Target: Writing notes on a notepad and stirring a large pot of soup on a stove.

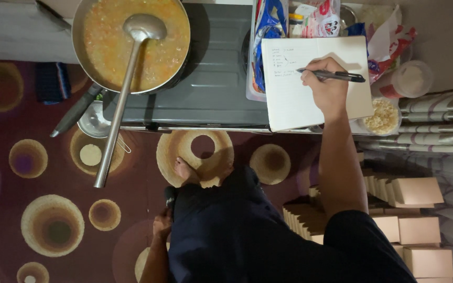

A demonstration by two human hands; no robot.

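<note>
Both of my hands show from the head camera: my right hand (327, 86) is closed around a dark pen (336, 76) with its tip on a white notepad (300, 99) propped at the stove's (211, 89) right end. My left hand (162, 224) hangs low by my knee, wrapped around a small dark object I cannot identify. A ladle (127, 89) rests in the pot (132, 42) of orange soup.

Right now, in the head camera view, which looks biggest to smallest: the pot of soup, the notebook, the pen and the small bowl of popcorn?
1. Pot of soup, about level with
2. Notebook; too close to rank surely.
3. Pen, long but thin, in the right hand.
4. Bowl of popcorn, partly hidden by the notebook, so unsure against the pen.
</note>
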